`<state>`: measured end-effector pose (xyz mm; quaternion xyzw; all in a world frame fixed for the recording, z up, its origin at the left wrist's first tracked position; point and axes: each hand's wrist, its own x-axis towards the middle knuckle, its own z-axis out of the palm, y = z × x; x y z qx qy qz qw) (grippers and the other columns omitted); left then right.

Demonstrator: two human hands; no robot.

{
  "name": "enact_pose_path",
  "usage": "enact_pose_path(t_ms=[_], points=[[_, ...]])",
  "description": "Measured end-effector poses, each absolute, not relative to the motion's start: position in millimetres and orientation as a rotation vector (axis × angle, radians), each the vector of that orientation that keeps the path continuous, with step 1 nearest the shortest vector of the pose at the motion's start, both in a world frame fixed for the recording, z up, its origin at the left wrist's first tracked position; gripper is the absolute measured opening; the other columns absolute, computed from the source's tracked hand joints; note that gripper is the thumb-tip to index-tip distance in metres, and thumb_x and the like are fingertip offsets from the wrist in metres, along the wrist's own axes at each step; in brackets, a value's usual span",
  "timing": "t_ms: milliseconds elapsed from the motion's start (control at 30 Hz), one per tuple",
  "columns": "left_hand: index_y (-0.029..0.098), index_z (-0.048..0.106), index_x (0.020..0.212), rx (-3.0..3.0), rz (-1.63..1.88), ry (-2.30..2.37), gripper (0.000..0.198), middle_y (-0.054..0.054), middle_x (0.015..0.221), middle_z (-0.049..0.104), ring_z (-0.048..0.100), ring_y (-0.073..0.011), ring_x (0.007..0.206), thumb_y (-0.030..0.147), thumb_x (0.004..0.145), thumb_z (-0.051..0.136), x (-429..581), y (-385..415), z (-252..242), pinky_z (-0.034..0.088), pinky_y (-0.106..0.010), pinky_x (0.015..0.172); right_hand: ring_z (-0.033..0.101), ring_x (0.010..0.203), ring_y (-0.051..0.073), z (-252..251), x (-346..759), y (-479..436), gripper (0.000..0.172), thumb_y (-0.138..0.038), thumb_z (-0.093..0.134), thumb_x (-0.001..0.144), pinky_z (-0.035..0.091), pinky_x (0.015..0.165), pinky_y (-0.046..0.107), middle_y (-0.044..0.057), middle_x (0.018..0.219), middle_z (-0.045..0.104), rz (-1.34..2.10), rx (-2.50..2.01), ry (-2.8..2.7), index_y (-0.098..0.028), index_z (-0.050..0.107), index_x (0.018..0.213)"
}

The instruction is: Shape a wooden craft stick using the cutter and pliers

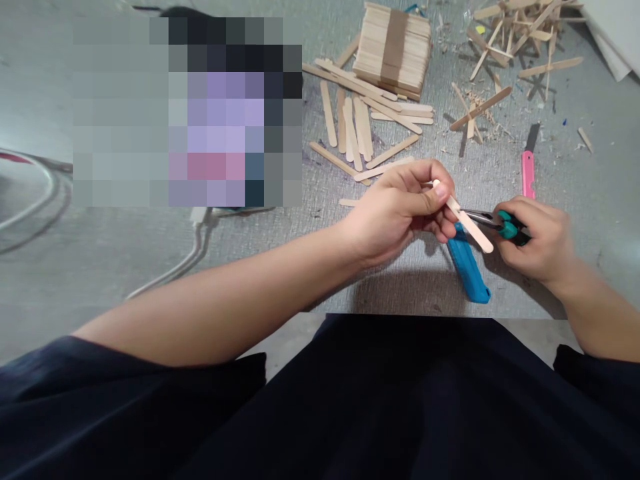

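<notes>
My left hand [407, 203] pinches one end of a wooden popsicle stick [475, 231] between thumb and fingers, above the table. Wrapped round the handles of long-nose pliers [507, 225] with black and green grips is my right hand [543, 237]. The metal jaws of the pliers meet the stick near its middle, where the wood looks notched. Whether the jaws are fully closed on it I cannot tell. Below the stick lies a blue utility knife [469, 267], its upper end partly hidden by my left fingers. A pink cutter [528, 175] with its blade out lies beyond my right hand.
A banded bundle of popsicle sticks [393, 50] stands at the back, with several loose sticks [357, 130] before it. Crossed sticks [480, 110] and a heap of them [530, 30] lie at the right among shavings. A white cable [193, 250] runs at the left beside a blurred-out area.
</notes>
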<state>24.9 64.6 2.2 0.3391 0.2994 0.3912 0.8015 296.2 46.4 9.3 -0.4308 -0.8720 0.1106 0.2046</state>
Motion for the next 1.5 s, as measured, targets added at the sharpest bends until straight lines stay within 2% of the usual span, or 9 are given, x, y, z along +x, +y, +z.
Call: enact_pose_path(t_ms=[133,433,633,767,900,1033,1233,1367,1500], points=[[0.018,0.059,0.086,0.619,0.776,0.546,0.020,0.002,0.071,0.071,0.071,-0.0115,0.056,0.019,0.103,0.069,25.3,63.2,3.8,0.059,-0.020,0.056,0.064,0.071,0.020,9.4,295.5,46.5,0.029,-0.010,0.069,0.074,0.050,0.063,0.034,0.001,0.083,0.068,0.301,-1.152,-2.417,-0.026,0.064,0.099],[0.017,0.065,0.084,0.746,0.873,0.589,0.024,0.000,0.069,0.070,0.065,-0.0092,0.058,0.028,0.098,0.080,27.1,60.1,2.5,0.055,-0.019,0.058,0.062,0.067,0.018,9.7,295.2,48.6,0.029,-0.011,0.067,0.076,0.050,0.061,0.033,0.000,0.081,0.068,0.275,-1.104,-2.368,-0.027,0.065,0.099],[0.020,0.072,0.081,0.953,0.939,0.616,0.042,-0.002,0.071,0.073,0.066,-0.0130,0.060,0.055,0.087,0.096,28.6,57.8,-1.4,0.059,-0.026,0.057,0.065,0.067,0.020,8.2,297.0,46.4,0.015,-0.021,0.071,0.085,0.051,0.063,0.037,0.001,0.081,0.073,0.282,-1.233,-2.284,-0.029,0.069,0.097],[0.020,0.077,0.083,1.107,0.936,0.669,0.052,-0.005,0.072,0.075,0.070,-0.0159,0.063,0.070,0.089,0.090,27.4,48.4,8.5,0.060,-0.029,0.058,0.064,0.066,0.020,7.8,299.3,48.0,0.005,-0.029,0.073,0.091,0.050,0.062,0.037,0.002,0.080,0.073,0.273,-1.325,-2.236,-0.028,0.070,0.095],[0.019,0.079,0.086,1.231,0.996,0.738,0.048,-0.006,0.077,0.079,0.071,-0.0154,0.068,0.066,0.094,0.087,27.1,43.6,15.6,0.060,-0.027,0.060,0.065,0.068,0.018,7.8,299.9,49.6,0.007,-0.025,0.074,0.092,0.050,0.063,0.035,0.000,0.082,0.073,0.293,-1.279,-2.203,-0.028,0.071,0.098],[0.017,0.078,0.091,1.181,1.003,0.742,0.048,-0.006,0.077,0.080,0.070,-0.0132,0.063,0.065,0.097,0.084,30.0,44.3,10.7,0.059,-0.025,0.058,0.066,0.071,0.018,5.1,298.6,52.2,0.013,-0.021,0.075,0.089,0.052,0.066,0.034,0.000,0.083,0.073,0.286,-1.257,-2.203,-0.028,0.070,0.098],[0.017,0.073,0.098,1.095,1.003,0.759,0.048,-0.006,0.079,0.081,0.075,-0.0140,0.063,0.063,0.096,0.087,33.6,45.8,3.3,0.064,-0.024,0.061,0.074,0.084,0.024,0.4,297.5,57.5,0.012,-0.030,0.072,0.096,0.061,0.077,0.040,0.005,0.094,0.078,0.280,-1.292,-2.226,-0.028,0.071,0.107],[0.017,0.071,0.099,1.091,1.029,0.792,0.046,-0.006,0.079,0.081,0.076,-0.0144,0.063,0.061,0.097,0.086,35.5,45.0,1.9,0.064,-0.024,0.062,0.075,0.085,0.024,-0.7,297.5,57.3,0.013,-0.031,0.073,0.097,0.061,0.078,0.041,0.005,0.095,0.078,0.273,-1.289,-2.221,-0.028,0.071,0.109],[0.018,0.071,0.100,1.153,1.079,0.881,0.032,-0.005,0.079,0.082,0.076,-0.0149,0.063,0.048,0.102,0.082,37.5,43.1,-1.1,0.064,-0.025,0.062,0.075,0.084,0.024,-1.4,297.8,57.7,0.011,-0.033,0.072,0.098,0.062,0.078,0.041,0.005,0.094,0.078,0.257,-1.295,-2.204,-0.028,0.071,0.109]])
